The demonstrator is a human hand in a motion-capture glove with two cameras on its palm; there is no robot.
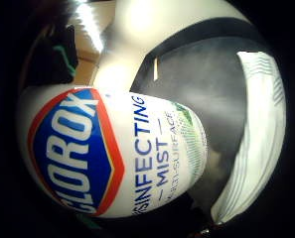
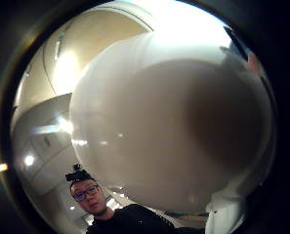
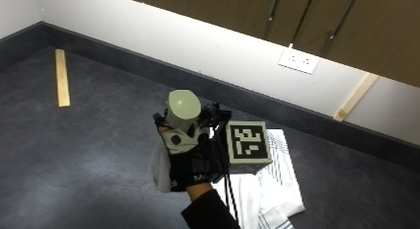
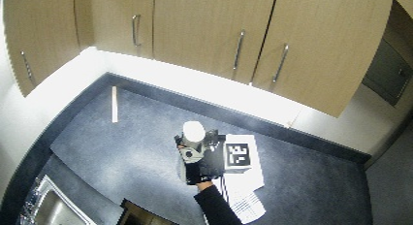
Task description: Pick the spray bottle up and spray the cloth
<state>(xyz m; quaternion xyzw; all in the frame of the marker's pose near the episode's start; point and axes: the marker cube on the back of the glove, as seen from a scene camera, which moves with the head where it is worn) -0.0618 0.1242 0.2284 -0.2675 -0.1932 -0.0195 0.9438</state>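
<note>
The spray bottle (image 3: 182, 121) sits in the gloved right hand (image 3: 189, 162), above the counter (image 3: 79, 150). The cloth (image 3: 275, 189) lies on the counter just to the right of the hand — a wooden strip (image 3: 61, 77) lies well apart on the left, near the wall (image 3: 197, 46), and cabinets (image 4: 213, 36) hang above.

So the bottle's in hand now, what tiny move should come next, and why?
Probably turn the spray bottle toward the cloth and lower it a little. The gloved right hand already holds it upright in its grip, above the counter, and the cloth lies flat just beside it, so aiming comes before spraying.
</note>
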